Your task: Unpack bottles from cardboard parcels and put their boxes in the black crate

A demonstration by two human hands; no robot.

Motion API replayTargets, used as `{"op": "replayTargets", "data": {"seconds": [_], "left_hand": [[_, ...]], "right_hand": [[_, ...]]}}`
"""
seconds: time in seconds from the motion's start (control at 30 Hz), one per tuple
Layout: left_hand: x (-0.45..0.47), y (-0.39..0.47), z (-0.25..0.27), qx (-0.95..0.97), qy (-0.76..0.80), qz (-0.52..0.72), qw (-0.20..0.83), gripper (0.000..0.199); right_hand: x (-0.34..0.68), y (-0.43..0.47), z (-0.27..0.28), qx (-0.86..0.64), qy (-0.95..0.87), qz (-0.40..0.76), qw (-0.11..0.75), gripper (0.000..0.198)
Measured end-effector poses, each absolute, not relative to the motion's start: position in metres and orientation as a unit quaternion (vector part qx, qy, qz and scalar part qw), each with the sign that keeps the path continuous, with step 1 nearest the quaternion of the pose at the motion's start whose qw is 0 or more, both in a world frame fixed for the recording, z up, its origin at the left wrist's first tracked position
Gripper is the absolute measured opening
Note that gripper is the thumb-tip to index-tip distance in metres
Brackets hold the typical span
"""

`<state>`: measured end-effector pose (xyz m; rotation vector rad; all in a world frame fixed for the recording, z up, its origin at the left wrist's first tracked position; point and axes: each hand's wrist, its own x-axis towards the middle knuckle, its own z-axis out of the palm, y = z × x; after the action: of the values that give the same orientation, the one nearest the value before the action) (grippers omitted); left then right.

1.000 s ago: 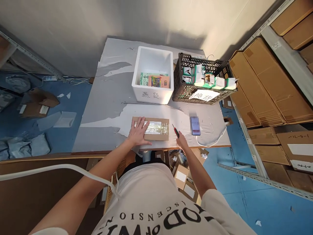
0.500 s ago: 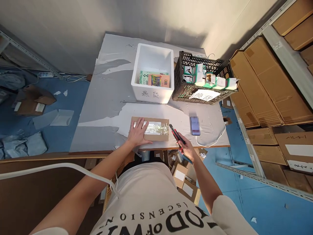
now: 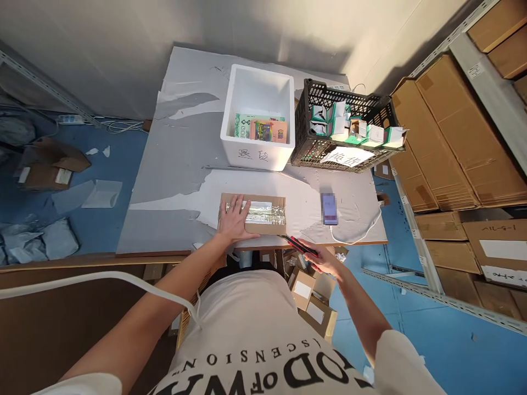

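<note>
A small brown cardboard box [image 3: 276,222] with clear tape and a white label on top lies near the table's front edge. My left hand [image 3: 234,220] rests flat on its left end, fingers spread. In my right hand [image 3: 323,258] is a red and black utility knife [image 3: 302,246], its tip pointing left at the box's front right corner. Whether the blade touches the cardboard I cannot tell. A phone [image 3: 329,209] with a white cable lies to the right of the box.
Behind the box stand a white foam box [image 3: 257,156] holding colourful packets and a black plastic crate [image 3: 302,140] full of small green-and-white cartons. Shelves with cardboard boxes [image 3: 457,137] rise at the right. A white cable [image 3: 123,276] crosses over my left forearm.
My right hand has brought the utility knife down from the box's right end to its front right corner, turning it flatter. My left hand stays on the box.
</note>
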<state>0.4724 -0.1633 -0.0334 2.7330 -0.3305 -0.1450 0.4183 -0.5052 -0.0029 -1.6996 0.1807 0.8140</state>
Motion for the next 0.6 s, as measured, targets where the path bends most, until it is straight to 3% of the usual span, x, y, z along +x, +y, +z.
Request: {"op": "replayTargets", "data": {"seconds": [0.1,0.23,0.4,0.6], "left_hand": [[0.473,-0.163,-0.034,0.973,-0.125,-0.049,0.188,0.118],[0.472,-0.161,-0.034,0.972,-0.133,-0.047,0.190,0.116],[0.466,-0.158,-0.032,0.965,-0.178,-0.026,0.191,0.103],[0.430,-0.158,-0.035,0.958,-0.217,-0.004,0.189,0.061]], "right_hand": [[0.401,-0.516,-0.012,-0.695,0.068,0.394,0.597,0.072],[0.403,-0.533,-0.028,-0.767,0.099,0.286,0.565,0.078],[0.441,-0.498,-0.071,-0.929,0.104,0.143,0.325,0.056],[0.459,-0.453,-0.118,-0.967,0.142,0.147,0.149,0.055]]}}
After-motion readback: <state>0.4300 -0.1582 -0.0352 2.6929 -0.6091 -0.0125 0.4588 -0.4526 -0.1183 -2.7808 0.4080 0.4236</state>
